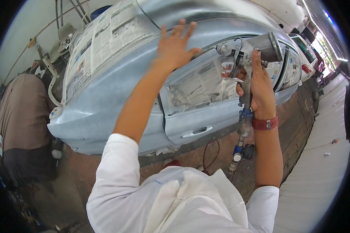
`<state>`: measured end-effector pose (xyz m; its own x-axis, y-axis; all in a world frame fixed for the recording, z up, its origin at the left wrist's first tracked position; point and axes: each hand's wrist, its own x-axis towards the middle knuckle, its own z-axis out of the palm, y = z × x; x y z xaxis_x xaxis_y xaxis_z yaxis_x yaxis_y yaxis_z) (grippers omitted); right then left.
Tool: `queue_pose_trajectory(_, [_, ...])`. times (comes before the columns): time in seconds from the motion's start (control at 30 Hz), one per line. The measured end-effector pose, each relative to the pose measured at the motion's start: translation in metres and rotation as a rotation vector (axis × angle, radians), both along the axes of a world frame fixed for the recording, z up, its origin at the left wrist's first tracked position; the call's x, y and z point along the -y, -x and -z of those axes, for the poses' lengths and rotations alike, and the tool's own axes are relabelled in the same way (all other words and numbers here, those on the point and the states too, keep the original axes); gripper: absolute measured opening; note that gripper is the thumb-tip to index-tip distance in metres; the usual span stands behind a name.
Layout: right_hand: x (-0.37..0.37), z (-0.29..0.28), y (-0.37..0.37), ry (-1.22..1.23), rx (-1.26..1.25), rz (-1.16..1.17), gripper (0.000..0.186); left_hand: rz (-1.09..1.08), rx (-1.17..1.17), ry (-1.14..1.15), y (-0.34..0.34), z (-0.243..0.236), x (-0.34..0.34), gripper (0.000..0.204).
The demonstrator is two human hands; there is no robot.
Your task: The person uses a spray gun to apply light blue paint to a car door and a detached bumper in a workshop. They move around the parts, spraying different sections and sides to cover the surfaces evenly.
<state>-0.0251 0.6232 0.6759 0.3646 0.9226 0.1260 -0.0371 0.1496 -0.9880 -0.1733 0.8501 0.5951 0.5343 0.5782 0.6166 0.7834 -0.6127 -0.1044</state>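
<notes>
My left hand [173, 48] is stretched over the pale blue-silver body of a car [124, 91], by the roof edge above the rear side window. Its fingers are spread and hold nothing; whether the palm touches the paint I cannot tell. In my right hand [262, 91] is a spray gun [245, 54], held upright with fingers around its handle and trigger. A grey paint cup [267, 43] sits tilted on its top. Fittings with a small regulator [239, 153] hang below the handle. Newspaper masking [200, 87] covers the side window, and more masking paper [105, 42] covers the rear glass.
A hose [212, 155] curls on the floor beside the car's lower edge. At the left stands a large brown and black covered shape [23, 112]. A white wall [319, 155] runs along the right. Farther off is a white car [303, 48] with a red tail light.
</notes>
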Motion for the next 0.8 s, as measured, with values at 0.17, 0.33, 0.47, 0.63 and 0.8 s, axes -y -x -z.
queue_pose_trajectory(0.17, [0.002, 0.000, 0.003, 0.001, -0.016, 0.017, 0.069, 0.234, 0.238, 0.113, 0.025, -0.011, -0.030, 0.089])
queue_pose_trajectory(0.33, [0.004, -0.002, 0.013, -0.049, -0.026, 0.024, 0.069, 0.325, 0.259, 0.145, 0.045, -0.021, -0.027, 0.095])
queue_pose_trajectory(0.47, [0.005, -0.002, 0.014, -0.088, -0.016, -0.007, 0.070, 0.264, 0.342, 0.324, 0.072, -0.026, -0.030, 0.097])
queue_pose_trajectory(0.63, [0.007, 0.000, 0.011, -0.043, 0.002, 0.020, 0.072, 0.416, 0.345, 0.176, 0.054, -0.021, -0.019, 0.096])
queue_pose_trajectory(0.8, [0.004, 0.002, 0.012, -0.045, -0.016, 0.027, 0.073, 0.552, 0.167, 0.029, 0.022, -0.017, -0.005, 0.100])
